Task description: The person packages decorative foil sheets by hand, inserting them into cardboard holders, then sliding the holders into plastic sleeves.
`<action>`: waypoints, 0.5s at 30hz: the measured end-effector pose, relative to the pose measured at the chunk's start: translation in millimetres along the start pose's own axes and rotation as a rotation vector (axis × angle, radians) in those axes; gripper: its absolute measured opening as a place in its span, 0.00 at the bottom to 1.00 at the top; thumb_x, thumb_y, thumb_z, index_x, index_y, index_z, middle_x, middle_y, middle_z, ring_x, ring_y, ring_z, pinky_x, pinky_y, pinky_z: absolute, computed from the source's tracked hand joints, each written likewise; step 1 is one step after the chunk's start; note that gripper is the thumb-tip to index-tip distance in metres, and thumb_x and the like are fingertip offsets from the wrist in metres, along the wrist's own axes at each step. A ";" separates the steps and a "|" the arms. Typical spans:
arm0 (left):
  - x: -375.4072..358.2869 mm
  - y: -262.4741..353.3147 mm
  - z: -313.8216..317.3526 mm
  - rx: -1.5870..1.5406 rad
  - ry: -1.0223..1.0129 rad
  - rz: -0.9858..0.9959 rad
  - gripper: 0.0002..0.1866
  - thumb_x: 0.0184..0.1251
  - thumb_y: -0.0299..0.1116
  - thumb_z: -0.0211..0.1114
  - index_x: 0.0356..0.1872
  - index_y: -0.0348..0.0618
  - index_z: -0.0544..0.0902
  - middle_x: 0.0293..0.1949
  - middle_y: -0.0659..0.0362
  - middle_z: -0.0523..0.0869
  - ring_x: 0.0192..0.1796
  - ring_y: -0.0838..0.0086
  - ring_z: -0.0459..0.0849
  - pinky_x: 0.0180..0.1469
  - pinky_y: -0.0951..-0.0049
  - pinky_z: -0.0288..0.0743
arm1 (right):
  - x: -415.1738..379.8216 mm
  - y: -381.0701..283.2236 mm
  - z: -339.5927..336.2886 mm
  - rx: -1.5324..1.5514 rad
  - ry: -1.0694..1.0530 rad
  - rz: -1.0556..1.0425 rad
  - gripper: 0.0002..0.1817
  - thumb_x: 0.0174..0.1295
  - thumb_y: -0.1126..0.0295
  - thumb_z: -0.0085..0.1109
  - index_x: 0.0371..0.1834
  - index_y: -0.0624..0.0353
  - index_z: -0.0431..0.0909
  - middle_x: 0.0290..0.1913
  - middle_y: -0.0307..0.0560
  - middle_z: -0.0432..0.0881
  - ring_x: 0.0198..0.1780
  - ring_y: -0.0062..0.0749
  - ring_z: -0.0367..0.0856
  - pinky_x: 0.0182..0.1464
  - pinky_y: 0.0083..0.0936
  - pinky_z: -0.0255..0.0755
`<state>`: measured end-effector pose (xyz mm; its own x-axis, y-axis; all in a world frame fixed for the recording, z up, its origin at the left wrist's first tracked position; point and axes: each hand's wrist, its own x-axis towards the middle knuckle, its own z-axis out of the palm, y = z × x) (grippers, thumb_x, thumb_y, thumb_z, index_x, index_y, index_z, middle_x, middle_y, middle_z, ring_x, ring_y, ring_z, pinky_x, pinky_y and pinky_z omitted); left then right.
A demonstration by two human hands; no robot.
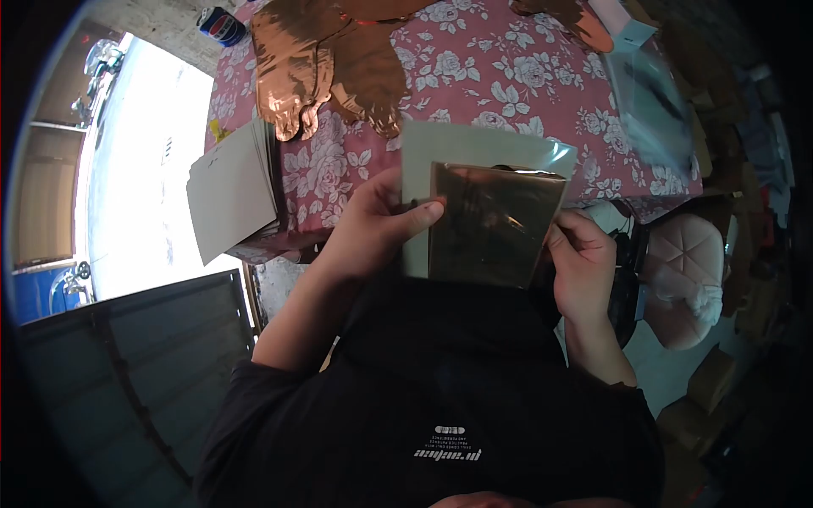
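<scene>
In front of my body a pale card is held up, with a folded brown-copper foil sheet lying over it. Shiny glints along the top and right suggest clear plastic around them, though its outline is hard to make out. My left hand grips the left side, its thumb on the foil edge and its fingers hidden behind the card. At the right edge, my right hand pinches the foil's side between thumb and bent fingers.
A floral pink tablecloth covers the table. On it lie copper foil shapes, a stack of pale cards, a soda can and a clear plastic bag. A cushioned stool stands right; a dark metal panel stands left.
</scene>
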<state>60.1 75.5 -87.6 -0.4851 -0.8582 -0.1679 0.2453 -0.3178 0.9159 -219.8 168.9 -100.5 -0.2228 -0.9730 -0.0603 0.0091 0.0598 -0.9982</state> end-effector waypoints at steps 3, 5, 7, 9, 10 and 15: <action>0.0 -9.0 7.7 0.037 0.077 -0.052 0.16 0.82 0.26 0.72 0.65 0.38 0.87 0.55 0.63 0.93 0.58 0.80 0.88 0.67 0.71 0.79 | -1.5 -8.8 7.7 0.026 0.061 -0.078 0.14 0.84 0.80 0.60 0.68 0.69 0.82 0.55 0.44 0.90 0.53 0.21 0.88 0.57 0.20 0.82; 1.0 -10.1 11.1 -0.059 0.135 -0.004 0.14 0.82 0.26 0.72 0.63 0.38 0.88 0.55 0.63 0.93 0.58 0.80 0.88 0.67 0.71 0.80 | -1.1 -12.8 8.5 0.153 0.090 -0.045 0.16 0.83 0.81 0.59 0.70 0.70 0.80 0.58 0.46 0.89 0.55 0.22 0.87 0.59 0.21 0.82; 2.5 -13.8 10.9 -0.070 0.145 -0.022 0.15 0.82 0.25 0.72 0.64 0.38 0.87 0.56 0.62 0.93 0.59 0.80 0.88 0.67 0.71 0.80 | 2.3 -8.8 5.8 0.138 0.019 -0.124 0.18 0.81 0.83 0.61 0.71 0.69 0.77 0.54 0.46 0.90 0.53 0.23 0.88 0.58 0.21 0.82; 2.3 -12.7 16.1 -0.078 0.155 -0.043 0.16 0.81 0.23 0.72 0.65 0.38 0.86 0.57 0.61 0.92 0.59 0.79 0.88 0.68 0.70 0.80 | 3.9 -6.1 5.0 0.142 0.018 -0.104 0.17 0.80 0.84 0.62 0.69 0.69 0.78 0.53 0.46 0.91 0.52 0.23 0.89 0.58 0.21 0.82; 2.6 -9.8 23.1 -0.008 0.143 -0.027 0.18 0.80 0.22 0.72 0.67 0.38 0.84 0.58 0.61 0.92 0.60 0.78 0.88 0.68 0.70 0.80 | 5.1 -5.1 4.6 0.146 0.013 -0.081 0.17 0.79 0.85 0.64 0.68 0.69 0.78 0.52 0.46 0.91 0.51 0.23 0.89 0.58 0.21 0.82; 17.3 -2.9 31.2 0.040 0.096 0.020 0.24 0.76 0.18 0.72 0.70 0.40 0.81 0.59 0.60 0.91 0.60 0.75 0.88 0.69 0.68 0.80 | 13.4 -19.8 7.1 0.019 0.078 -0.051 0.16 0.77 0.84 0.67 0.66 0.69 0.80 0.49 0.46 0.92 0.48 0.22 0.89 0.55 0.21 0.83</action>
<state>24.8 74.2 -81.8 -0.3973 -0.8996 -0.1816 0.2196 -0.2853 0.9330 -216.0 153.0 -81.5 -0.2986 -0.9543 -0.0100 0.0145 0.0060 -0.9999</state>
